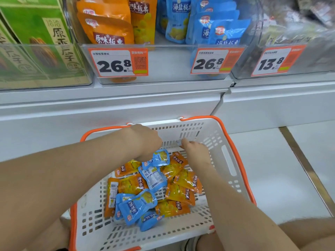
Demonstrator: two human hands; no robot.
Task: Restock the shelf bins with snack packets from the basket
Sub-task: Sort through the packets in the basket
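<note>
Pinching blue pkt (158, 158), long axis tilted up-right, L hand (145, 142); R hand (194, 150) grip unclear.

Both arms are bare and reach forward and down; the left forearm (72, 169) comes in from 8 o'clock and runs toward 2 o'clock; the right forearm (235, 205) comes in from 5 o'clock and runs toward 11 o'clock. The left hand (145, 142) shows its back to the camera, wrist bent, fingers curled down out of sight, gripping the top edge of a blue packet (159, 158). The right hand (196, 151) lies just beside it at 3 o'clock, back up, knuckles bent, one fingertip (184, 141) pointing to 11 o'clock; its palm is hidden.
</note>
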